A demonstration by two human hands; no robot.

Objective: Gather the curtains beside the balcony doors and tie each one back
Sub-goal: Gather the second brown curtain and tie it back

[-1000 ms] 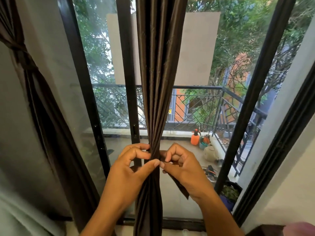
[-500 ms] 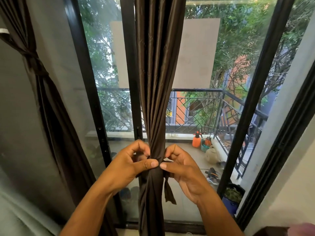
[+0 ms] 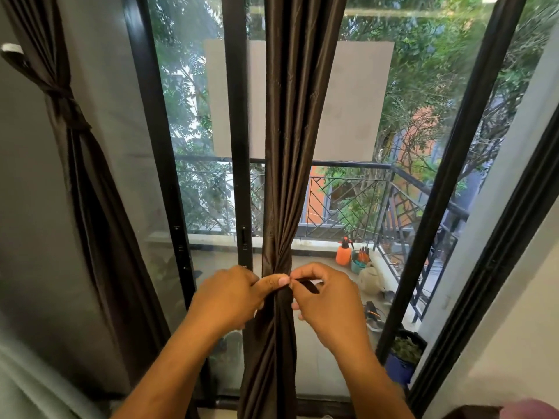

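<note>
A dark brown curtain (image 3: 295, 122) hangs gathered into a narrow bunch in front of the balcony doors. A matching brown tie band (image 3: 285, 294) wraps its waist. My left hand (image 3: 231, 294) presses the thumb on the band at the left of the bunch. My right hand (image 3: 328, 300) pinches the loose end of the band (image 3: 308, 286) just right of it. A second brown curtain (image 3: 81, 189) hangs at the far left, tied back with its own band (image 3: 65, 99).
Black door frames (image 3: 239, 146) stand right behind the curtain. Outside, the balcony holds an orange spray bottle (image 3: 344, 252), a pale pot (image 3: 370, 278), a blue planter (image 3: 402, 358) and a black railing (image 3: 357, 166). A white wall (image 3: 514, 343) is at the right.
The band's loose end, which hung down below my right hand, is now pulled out sideways between its fingers. Both hands stay at the curtain's waist. The view has tilted up slightly.
</note>
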